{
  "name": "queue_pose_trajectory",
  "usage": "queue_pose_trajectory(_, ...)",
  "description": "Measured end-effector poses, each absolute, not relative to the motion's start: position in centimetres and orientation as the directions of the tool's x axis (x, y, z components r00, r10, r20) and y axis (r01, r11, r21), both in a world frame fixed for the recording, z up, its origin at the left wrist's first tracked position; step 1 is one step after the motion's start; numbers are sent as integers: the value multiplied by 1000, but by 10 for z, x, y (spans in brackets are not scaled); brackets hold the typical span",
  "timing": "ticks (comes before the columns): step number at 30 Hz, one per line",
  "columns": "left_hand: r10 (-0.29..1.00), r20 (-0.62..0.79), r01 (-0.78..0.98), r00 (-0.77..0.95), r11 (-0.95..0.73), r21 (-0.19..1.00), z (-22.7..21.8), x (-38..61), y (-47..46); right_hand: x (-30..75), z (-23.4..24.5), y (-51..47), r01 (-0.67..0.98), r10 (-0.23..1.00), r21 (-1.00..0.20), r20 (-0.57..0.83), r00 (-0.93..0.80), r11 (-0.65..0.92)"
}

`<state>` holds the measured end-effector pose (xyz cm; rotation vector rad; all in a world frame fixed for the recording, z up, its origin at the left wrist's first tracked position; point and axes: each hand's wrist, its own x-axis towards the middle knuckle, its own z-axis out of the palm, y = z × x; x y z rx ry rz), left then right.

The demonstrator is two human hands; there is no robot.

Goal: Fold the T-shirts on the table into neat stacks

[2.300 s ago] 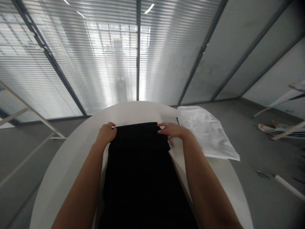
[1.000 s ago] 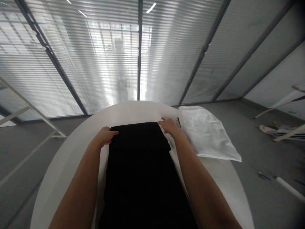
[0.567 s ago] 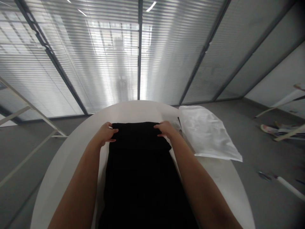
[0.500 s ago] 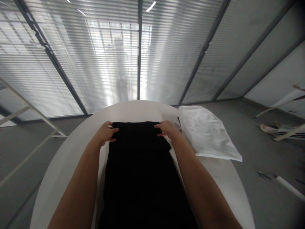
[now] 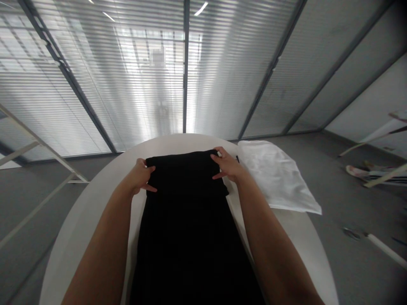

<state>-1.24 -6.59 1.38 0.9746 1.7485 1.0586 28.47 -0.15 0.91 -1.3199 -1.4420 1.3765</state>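
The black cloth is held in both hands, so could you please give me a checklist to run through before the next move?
1. Left hand gripping the far left corner of the black cloth: ok.
2. Right hand gripping the far right corner: ok.
3. Far edge level in the picture: not ok, it slants up to the right.
4. White cloth apart from the black one: ok.
5. White cloth wholly on the table: not ok, one corner overhangs.
6. Layers underneath smooth: cannot tell, hidden.
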Motion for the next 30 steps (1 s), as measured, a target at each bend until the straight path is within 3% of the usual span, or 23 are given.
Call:
queue_pose_trajectory(5,929,-208,118,-307,254,960,10,-15,-62,291,8,-2,196,964,-980,-75,-256,-24)
queue_pose_trajectory(10,934,-134,99,-332,176,979,9,-17,-59,291,2,3,98,965,-992,52,-256,79)
queue_pose_trajectory(20,980,20,-171,-196,-54,984,-10,-24,-51,291,-8,15,-166,987,-984,91,-131,69)
queue_pose_trajectory(30,967,115,-249,-226,-172,953,-10,-26,-52,301,7,5,-265,952,-964,86,-294,5)
